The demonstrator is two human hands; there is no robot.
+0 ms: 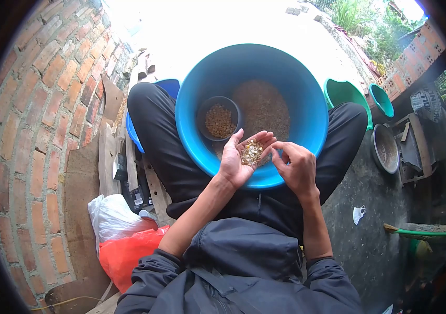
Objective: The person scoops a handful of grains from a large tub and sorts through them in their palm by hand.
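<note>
My left hand (237,159) is palm up and cupped, holding a small heap of yellowish kernels (252,153) mixed with pale flakes. They look like corn, though the exact kind is hard to tell. Beside its fingertips, my right hand (296,166) has thumb and forefinger pinched together; whatever may be between them is too small to make out. Both hands are over the near rim of a large blue basin (191,137). Inside it, a dark bowl (202,111) of golden kernels (220,121) stands at the left, beside a spread of brownish grain or meal (262,104).
My legs flank the basin. Green basins (346,93) and a metal pan (385,148) are at the right, with a wooden frame (419,146). White and red plastic bags (129,251) lie left, by a brick wall (29,131). A white mask (359,214) is on the floor.
</note>
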